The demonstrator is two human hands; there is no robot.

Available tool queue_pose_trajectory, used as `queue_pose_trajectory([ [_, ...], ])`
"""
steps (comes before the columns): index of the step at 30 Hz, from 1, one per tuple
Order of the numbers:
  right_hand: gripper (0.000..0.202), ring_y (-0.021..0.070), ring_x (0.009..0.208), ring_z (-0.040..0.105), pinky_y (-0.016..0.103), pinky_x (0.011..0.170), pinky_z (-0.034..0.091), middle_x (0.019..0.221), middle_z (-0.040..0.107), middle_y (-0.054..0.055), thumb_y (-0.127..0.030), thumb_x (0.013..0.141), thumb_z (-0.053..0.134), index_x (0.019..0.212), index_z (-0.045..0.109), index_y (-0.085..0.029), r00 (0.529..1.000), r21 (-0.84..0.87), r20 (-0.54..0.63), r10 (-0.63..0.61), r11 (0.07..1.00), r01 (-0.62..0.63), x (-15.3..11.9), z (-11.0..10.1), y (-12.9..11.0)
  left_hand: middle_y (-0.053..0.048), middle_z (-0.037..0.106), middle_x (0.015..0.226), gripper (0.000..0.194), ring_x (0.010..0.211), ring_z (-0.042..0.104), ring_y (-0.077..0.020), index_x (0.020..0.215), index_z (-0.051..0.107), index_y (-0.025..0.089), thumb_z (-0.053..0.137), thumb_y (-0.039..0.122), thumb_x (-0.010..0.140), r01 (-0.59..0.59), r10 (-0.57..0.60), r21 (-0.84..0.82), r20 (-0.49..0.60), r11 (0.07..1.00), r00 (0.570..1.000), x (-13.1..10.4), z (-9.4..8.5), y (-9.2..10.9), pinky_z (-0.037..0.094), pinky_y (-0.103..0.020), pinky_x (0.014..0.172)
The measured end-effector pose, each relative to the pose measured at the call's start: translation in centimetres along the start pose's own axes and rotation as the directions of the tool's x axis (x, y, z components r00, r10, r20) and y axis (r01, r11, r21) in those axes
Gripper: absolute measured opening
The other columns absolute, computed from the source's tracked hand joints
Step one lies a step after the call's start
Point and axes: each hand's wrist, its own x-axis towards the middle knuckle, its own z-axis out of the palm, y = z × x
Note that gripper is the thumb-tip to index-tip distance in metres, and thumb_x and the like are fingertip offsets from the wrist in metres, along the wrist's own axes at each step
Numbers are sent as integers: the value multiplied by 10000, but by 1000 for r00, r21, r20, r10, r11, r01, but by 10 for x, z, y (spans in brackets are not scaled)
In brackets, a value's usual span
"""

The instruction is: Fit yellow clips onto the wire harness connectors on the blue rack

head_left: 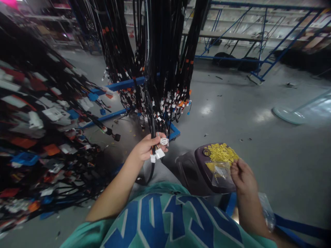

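My left hand is closed around the lower end of a black wire harness. A white connector sticks out at its fingertips, and white tags hang just below. On my right, a dark purple stool-like surface bears a pile of small yellow plastic pieces and a clear plastic bag. My right hand is at the right edge of that pile with its fingers curled together. Whatever sits between those fingertips is too small to make out.
Thick bundles of hanging harnesses fill the space ahead, around a blue metal frame. More harnesses with coloured connectors crowd the left side. A blue rack stands at the back right. A round pale base rests on the grey floor.
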Motion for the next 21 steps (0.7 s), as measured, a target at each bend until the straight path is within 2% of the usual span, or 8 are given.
queue_pose_trajectory([
  [1, 194, 61, 514, 502, 154, 451, 449, 641, 545, -16, -270, 622, 712, 714, 575, -169, 997, 69, 72, 32, 997, -37, -6, 17, -10, -29, 630, 643, 324, 520, 605, -114, 800, 608, 94, 797, 257, 594, 2, -2, -8, -2, 1000, 1000, -2, 2, 0, 548, -267, 587],
  [2, 230, 58, 539, 520, 139, 467, 457, 666, 569, -9, -258, 590, 734, 752, 599, -166, 979, 126, 194, 66, 988, -91, -14, 36, -21, -38, 639, 670, 326, 538, 616, -122, 806, 604, 94, 797, 245, 592, 4, -4, -15, -2, 1000, 1000, -3, 4, 0, 544, -261, 584],
  [5, 253, 50, 540, 540, 121, 476, 459, 635, 594, -16, -278, 576, 768, 757, 629, -169, 852, 134, 509, 127, 966, -223, -53, 90, -48, -53, 655, 694, 347, 560, 633, -140, 805, 595, 93, 810, 227, 568, 0, -1, -22, -14, 1000, 1000, -10, 8, 0, 542, -258, 582],
  [9, 265, 62, 517, 572, 150, 471, 481, 649, 652, -13, -288, 532, 805, 728, 659, -187, 709, 110, 694, 123, 955, -274, -98, 141, -65, -50, 666, 699, 385, 563, 644, -154, 810, 600, 97, 828, 228, 528, -18, 17, -13, -72, 1000, 997, -14, 10, -4, 554, -274, 596],
  [12, 252, 83, 516, 598, 178, 474, 500, 645, 675, -1, -300, 531, 811, 709, 671, -188, 624, 81, 771, 129, 951, -297, -115, 159, -69, -58, 675, 713, 384, 594, 657, -167, 819, 605, 100, 825, 220, 529, -24, 22, -20, -90, 1000, 996, -14, 13, -8, 560, -273, 607],
  [15, 237, 94, 533, 618, 201, 505, 519, 654, 690, 9, -299, 553, 806, 724, 683, -192, 567, 87, 816, 109, 948, -307, -123, 167, -73, -66, 681, 718, 364, 610, 664, -175, 829, 607, 93, 810, 199, 546, -24, 21, -25, -97, 999, 995, -14, 16, -10, 560, -260, 601],
  [17, 224, 98, 545, 628, 214, 531, 531, 667, 696, 12, -299, 570, 799, 734, 687, -195, 553, 102, 829, 84, 949, -297, -126, 169, -75, -68, 681, 717, 337, 602, 664, -171, 842, 604, 86, 788, 188, 577, -23, 21, -24, -89, 999, 996, -15, 19, -10, 556, -245, 591],
  [21, 236, 113, 569, 645, 235, 556, 542, 684, 703, 21, -321, 581, 793, 744, 686, -187, 558, 99, 828, 59, 963, -249, -130, 170, -78, -65, 676, 712, 285, 614, 665, -160, 852, 598, 80, 744, 149, 617, -24, 22, -26, -74, 999, 997, -15, 24, -10, 553, -224, 605],
])
